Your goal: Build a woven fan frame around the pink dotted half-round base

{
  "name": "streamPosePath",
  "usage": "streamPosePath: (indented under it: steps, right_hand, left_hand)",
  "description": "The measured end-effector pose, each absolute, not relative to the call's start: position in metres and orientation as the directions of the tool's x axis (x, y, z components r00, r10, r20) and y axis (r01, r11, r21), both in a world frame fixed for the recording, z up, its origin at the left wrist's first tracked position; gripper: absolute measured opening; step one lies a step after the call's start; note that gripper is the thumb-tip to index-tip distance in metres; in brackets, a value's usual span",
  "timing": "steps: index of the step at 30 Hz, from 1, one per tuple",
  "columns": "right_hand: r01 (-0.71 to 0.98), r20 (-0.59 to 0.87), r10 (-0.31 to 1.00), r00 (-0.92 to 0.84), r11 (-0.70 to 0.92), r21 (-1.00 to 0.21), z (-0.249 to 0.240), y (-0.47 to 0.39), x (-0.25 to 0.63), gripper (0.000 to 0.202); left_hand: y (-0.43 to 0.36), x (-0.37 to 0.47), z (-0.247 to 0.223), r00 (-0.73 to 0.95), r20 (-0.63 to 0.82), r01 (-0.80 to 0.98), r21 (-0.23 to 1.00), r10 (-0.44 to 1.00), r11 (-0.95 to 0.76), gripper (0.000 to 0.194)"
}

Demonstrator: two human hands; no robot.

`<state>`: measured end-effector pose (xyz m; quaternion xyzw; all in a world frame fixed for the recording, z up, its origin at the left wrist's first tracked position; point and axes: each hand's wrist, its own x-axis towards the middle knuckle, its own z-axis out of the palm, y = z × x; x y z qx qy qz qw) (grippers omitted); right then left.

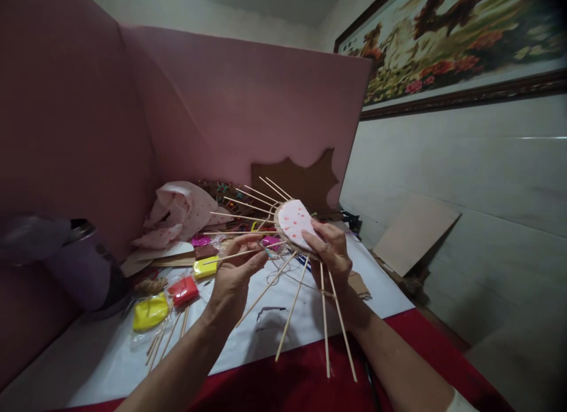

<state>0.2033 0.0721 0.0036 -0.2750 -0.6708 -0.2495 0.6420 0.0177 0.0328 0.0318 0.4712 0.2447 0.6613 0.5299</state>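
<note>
A round disc (296,223), faced with white cloth with red dots and edged in twine, is held up over the table. Thin wooden sticks (292,308) fan out from its rim on the left and toward me. My right hand (331,249) grips the disc at its right side, thumb on the cloth and the other fingers underneath. At the disc's left, my left hand (237,270) is closed, with one stick running between thumb and forefinger. Thin twine (305,284) hangs in loose loops below the disc; whether the left fingers also pinch it is unclear.
Yellow (150,312) and red clay packets (183,291) lie at left beside loose sticks (155,347). Behind are dotted cloth (181,211) and a brown cardboard cutout (295,178). A purple tumbler (88,270) stands far left. Pink panels (248,104) wall the back and left.
</note>
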Motion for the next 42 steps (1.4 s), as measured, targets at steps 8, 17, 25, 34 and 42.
streamPosePath:
  steps: [8,17,25,34,42]
  right_hand:
    - [0.688,0.998,0.051,-0.042,0.726,-0.008,0.006,0.068,0.2,0.04]
    - [0.705,0.997,0.06,-0.058,0.709,-0.001,0.004,0.068,0.201,0.042]
    - [0.708,0.997,0.052,-0.056,0.706,0.003,0.005,0.067,0.2,0.045]
    - [0.708,0.994,0.106,-0.027,0.704,-0.056,0.0,0.072,0.204,0.039]
    - [0.698,0.995,0.098,0.011,0.712,-0.078,-0.002,0.077,0.206,0.034]
  left_hand:
    - [0.037,0.017,0.027,-0.009,0.394,-0.373,0.852,0.919,-0.368,0.02]
    - [0.033,0.015,0.032,-0.043,0.391,-0.316,0.868,0.919,-0.384,0.015]
    - [0.032,0.016,0.03,-0.096,0.393,-0.31,0.861,0.914,-0.403,0.013]
    - [0.03,0.017,0.035,-0.047,0.424,-0.385,0.828,0.905,-0.408,0.033]
    - [0.024,0.024,0.029,-0.023,0.235,-0.45,0.865,0.972,-0.22,0.012]
